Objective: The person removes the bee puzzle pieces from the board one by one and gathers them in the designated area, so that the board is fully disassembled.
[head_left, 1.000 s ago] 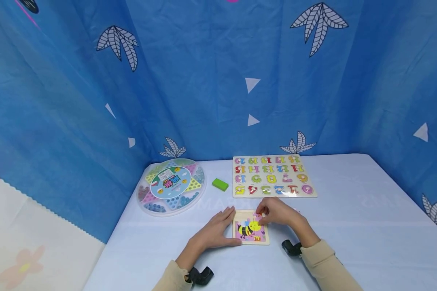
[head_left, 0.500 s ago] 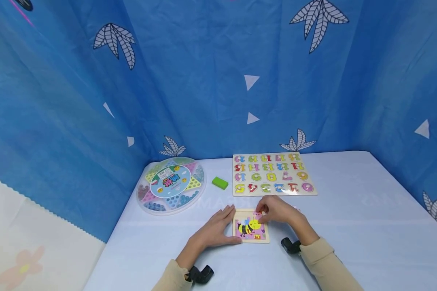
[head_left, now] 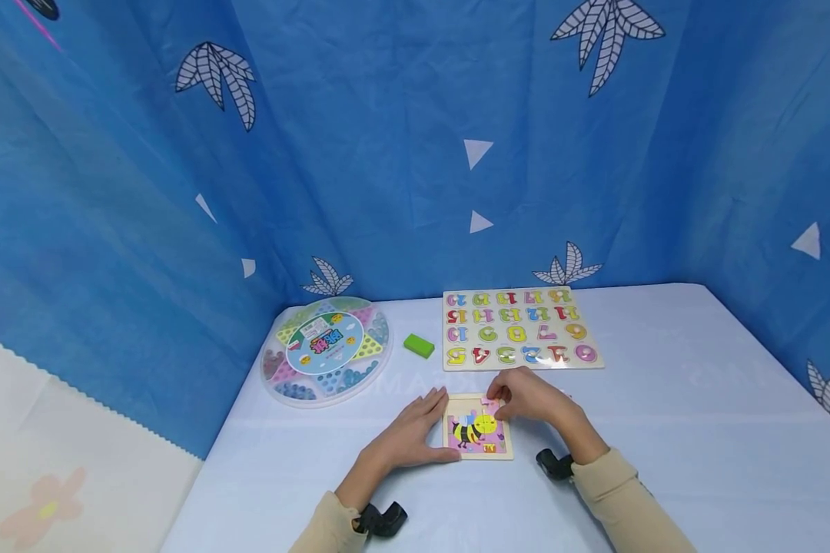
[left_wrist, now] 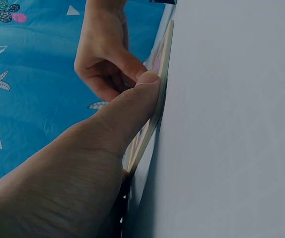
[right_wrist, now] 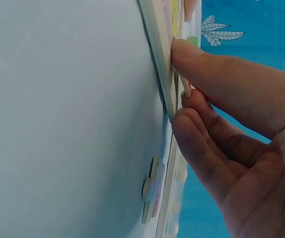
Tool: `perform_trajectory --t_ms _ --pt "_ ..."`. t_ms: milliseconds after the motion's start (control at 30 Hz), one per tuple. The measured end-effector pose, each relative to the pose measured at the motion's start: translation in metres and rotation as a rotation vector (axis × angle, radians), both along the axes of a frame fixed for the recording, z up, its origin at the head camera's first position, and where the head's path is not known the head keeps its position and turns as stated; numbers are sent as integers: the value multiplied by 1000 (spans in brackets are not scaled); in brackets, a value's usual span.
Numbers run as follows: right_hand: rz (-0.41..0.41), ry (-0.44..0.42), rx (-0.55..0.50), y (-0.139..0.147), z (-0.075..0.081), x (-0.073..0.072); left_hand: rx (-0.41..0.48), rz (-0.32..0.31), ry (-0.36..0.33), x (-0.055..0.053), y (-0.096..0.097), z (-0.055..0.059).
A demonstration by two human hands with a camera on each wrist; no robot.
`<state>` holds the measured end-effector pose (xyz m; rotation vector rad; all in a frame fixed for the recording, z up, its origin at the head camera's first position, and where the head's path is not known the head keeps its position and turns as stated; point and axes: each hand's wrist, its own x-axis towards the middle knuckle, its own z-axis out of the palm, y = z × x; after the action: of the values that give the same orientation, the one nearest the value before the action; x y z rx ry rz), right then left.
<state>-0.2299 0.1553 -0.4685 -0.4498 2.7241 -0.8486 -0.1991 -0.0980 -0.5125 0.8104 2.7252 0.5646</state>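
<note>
- The puzzle tray (head_left: 484, 457) lies on the bench (head_left: 664, 461), between the two hands and nearer to the person than the number board (head_left: 522, 329). If it is pushed from the right, it could slide, because only the left hand (head_left: 408, 439) seems to steady it.
- The left hand is spread wide along the left side, with its thumb on the near rim; if this thumb slips, the tray could turn.
- The right hand (head_left: 526, 398) pinches a small pink piece (right_wrist: 186, 87) over the far right corner, its fingers (right_wrist: 189, 54) narrow. The piece looks tilted, so one edge could catch on the rim or on its neighbours.
- Pressing it down while crooked could, I think, lift the bee pieces (head_left: 484, 424) beside it.
- A loose piece (right_wrist: 151, 191) lies near the right hand; the wrist could brush it away.
</note>
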Motion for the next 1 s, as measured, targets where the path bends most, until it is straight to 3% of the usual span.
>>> perform_trajectory --t_ms 1000 --pt "42 -6 -89 12 -3 -3 0 2 -14 0 1 4"
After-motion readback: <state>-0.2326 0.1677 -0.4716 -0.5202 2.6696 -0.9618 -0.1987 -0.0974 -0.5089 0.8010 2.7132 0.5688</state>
